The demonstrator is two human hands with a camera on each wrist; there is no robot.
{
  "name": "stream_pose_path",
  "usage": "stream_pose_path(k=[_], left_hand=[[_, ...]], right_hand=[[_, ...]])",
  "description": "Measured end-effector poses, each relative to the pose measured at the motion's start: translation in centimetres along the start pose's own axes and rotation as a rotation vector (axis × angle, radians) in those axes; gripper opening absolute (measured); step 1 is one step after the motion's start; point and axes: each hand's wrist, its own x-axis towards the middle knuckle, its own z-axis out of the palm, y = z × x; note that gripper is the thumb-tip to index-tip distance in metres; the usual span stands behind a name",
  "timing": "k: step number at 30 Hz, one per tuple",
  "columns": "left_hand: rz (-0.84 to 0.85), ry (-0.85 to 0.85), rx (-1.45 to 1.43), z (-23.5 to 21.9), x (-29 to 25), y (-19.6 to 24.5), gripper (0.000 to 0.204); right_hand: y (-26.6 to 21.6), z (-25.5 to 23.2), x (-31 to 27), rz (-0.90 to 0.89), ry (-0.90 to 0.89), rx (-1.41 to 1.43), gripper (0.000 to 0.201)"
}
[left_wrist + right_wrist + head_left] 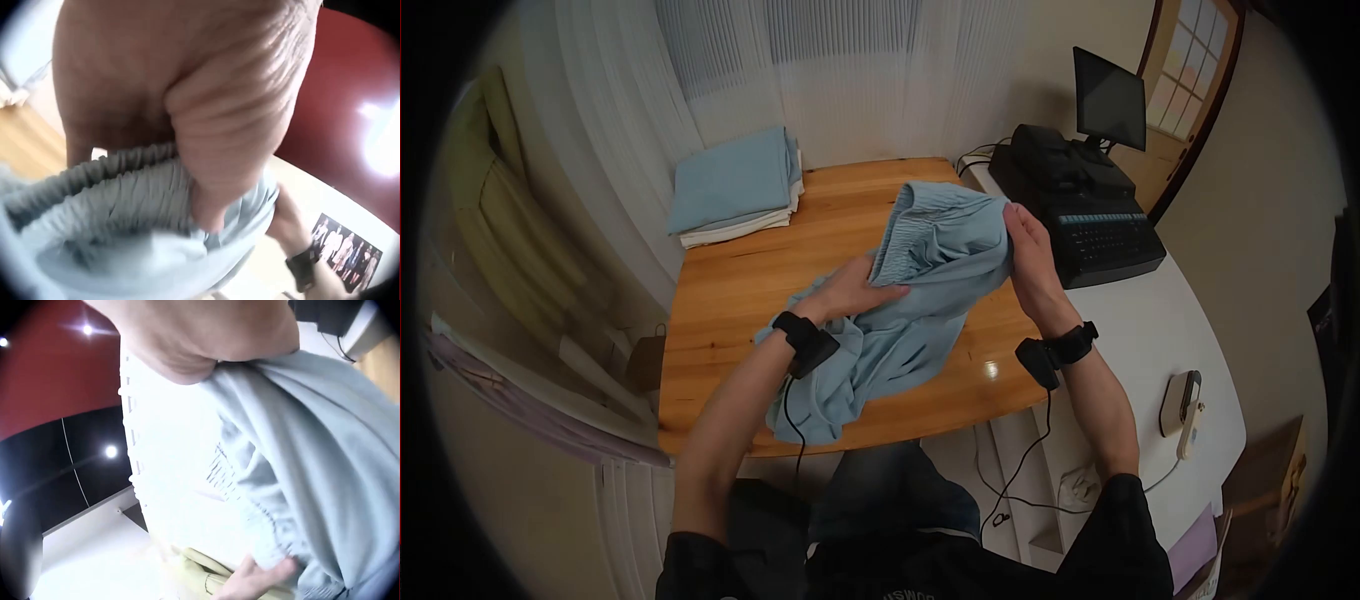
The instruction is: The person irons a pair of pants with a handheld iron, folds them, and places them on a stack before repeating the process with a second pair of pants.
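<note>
Left hand pinches the gathered elastic waistband of the light-blue shorts, thumb over the fabric; right hand holds the waistband's other side, fingers mostly straight along the cloth. Shorts held up above the wooden bench, lower part draped onto it. Folded blue and white cloth stack at the far left corner, cash register to the right

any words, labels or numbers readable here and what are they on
None can be read in full.
White letters on the person's dark shirt: cut off by the frame edge, too blurred.
Keys of the black cash register: too small.
Group photo print in the left wrist view: no legible text.
Light blue garment: no label shows.
</note>
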Motion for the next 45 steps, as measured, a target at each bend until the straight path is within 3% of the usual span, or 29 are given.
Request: stream_pose_path(k=[1, 3, 5, 7, 8, 9, 11, 12, 14, 15, 17, 19, 22, 24, 25, 27, 28, 30, 32, 34, 36, 38, 40, 43, 45], left_hand=[[-0.015, -0.013, 0.001, -1.7, -1.0, 1.4, 0.043], [0.033, -0.222, 0.124, -5.5, -2.2, 3.7, 0.038], [0.046, -0.059, 0.052, -8.6, -3.3, 6.0, 0.035], [0.081, 0.075, 0.223, -11.8, -4.0, 8.5, 0.032], [0.044, 0.121, 0.291, -12.9, -4.6, 10.0, 0.029], [0.041, 0.131, 0.295, -13.6, -4.8, 10.6, 0.029], [0.154, 0.195, 0.321, -14.7, -5.2, 11.5, 0.028], [0.199, 0.161, 0.374, -14.8, -5.4, 12.1, 0.027], [0.151, 0.172, 0.339, -13.7, -6.2, 13.9, 0.029], [0.100, 0.184, 0.302, -13.1, -6.8, 14.7, 0.033], [0.043, 0.174, 0.245, -12.7, -8.0, 15.6, 0.037], [-0.009, 0.164, 0.186, -12.8, -9.4, 16.7, 0.041], [0.073, 0.234, -0.030, -12.5, -11.4, 18.0, 0.049], [0.001, 0.461, -0.394, -12.7, -12.4, 17.7, 0.056], [-0.003, 0.460, -0.391, -12.9, -12.7, 16.9, 0.056], [0.095, 0.527, -0.686, -13.7, -13.1, 13.5, 0.070], [0.082, 0.516, -0.681, -14.0, -13.1, 10.9, 0.070], [-0.197, 0.563, -0.770, -15.2, -13.3, 3.9, 0.070], [-0.492, 0.632, -0.629, -15.4, -14.8, -4.6, 0.069], [-0.589, 0.709, -0.573, -13.8, -17.8, -10.0, 0.067], [-0.658, 0.700, -0.601, -13.2, -20.9, -14.6, 0.065], [-0.742, 0.664, -0.625, -13.1, -23.4, -17.2, 0.063], [-0.626, 0.723, -0.692, -12.7, -24.8, -18.9, 0.056], [-0.481, 0.799, -0.668, -9.4, -25.9, -13.4, 0.052], [-0.532, 0.777, -0.687, -6.8, -27.9, -14.7, 0.052]], right_hand=[[-0.5, -0.2, 0.2, 0.035, 0.071, 0.070, 0.035], [-0.6, -2.5, 1.7, 0.057, 0.043, -0.077, 0.040], [-1.8, -2.4, 1.6, 0.021, -0.057, -0.276, 0.039], [-3.2, -2.3, 1.3, -0.064, -0.429, -0.633, 0.042], [-3.8, -1.6, 0.9, -0.019, -0.545, -0.722, 0.044], [-3.8, -1.4, 1.2, -0.028, -0.554, -0.721, 0.044], [-3.0, -1.6, 2.0, 0.008, -0.480, -0.973, 0.037], [-2.2, -2.6, 3.4, -0.088, -0.416, -1.016, 0.030], [-1.8, -5.0, 6.6, -0.085, -0.195, -1.180, 0.023], [-3.2, -5.0, 6.4, -0.176, -0.001, -1.249, 0.022], [-1.6, -10.1, 10.0, -0.441, 0.313, -1.295, 0.026], [-5.1, -11.8, 11.7, -0.291, 0.382, -1.340, 0.030], [-10.3, -11.2, 12.3, -0.290, 0.617, -1.324, 0.033], [-12.7, -8.2, 12.8, -0.379, 0.644, -1.279, 0.033], [-13.2, -6.3, 13.2, -0.469, 0.674, -1.230, 0.032], [-12.4, -2.9, 14.8, -0.520, 0.556, -1.239, 0.033], [-10.1, -1.3, 16.2, -0.574, 0.438, -1.192, 0.035], [-2.5, 2.7, 18.6, -0.656, 0.144, -1.086, 0.052], [3.4, 8.5, 15.4, -0.424, -0.025, -1.212, 0.065], [7.9, 11.5, 11.2, -0.379, -0.244, -1.114, 0.065], [8.5, 12.2, 6.6, -0.269, -0.510, -1.134, 0.062], [10.9, 10.2, 3.1, -0.371, -0.611, -1.165, 0.062], [10.4, 7.6, -1.4, -0.364, -0.574, -1.265, 0.063], [11.4, 2.4, -5.7, -0.251, -0.262, -1.308, 0.071], [12.5, -1.0, -7.2, -0.189, -0.174, -1.306, 0.073]])
